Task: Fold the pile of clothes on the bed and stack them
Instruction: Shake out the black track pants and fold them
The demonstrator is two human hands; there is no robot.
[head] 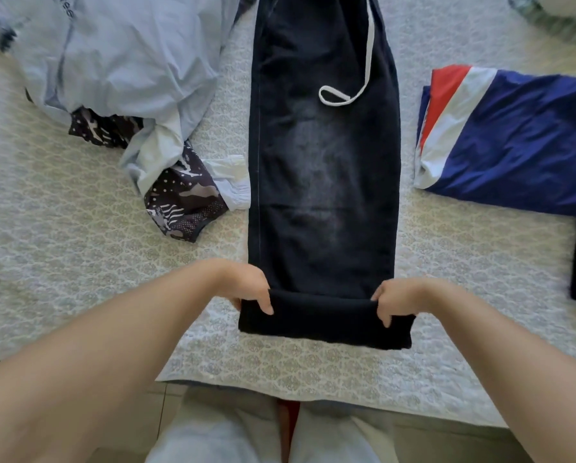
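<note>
Long black cotton trousers [323, 168] with a white drawstring [353, 85] lie flat down the middle of the patterned grey bedspread [79, 262]. The left hand [246, 284] and right hand [398, 297] each grip a corner of the turned-over near hem, fingers [266, 304] curled round the fold. A folded blue, white and red garment [514, 138] lies to the right, and a crumpled pale blue shirt [123, 51] to the left.

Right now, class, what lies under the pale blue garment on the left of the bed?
A dark patterned cloth pokes out from beneath the pale blue garment, showing dots and camouflage shapes. How far it runs underneath, and whether anything else lies there, is covered.
</note>
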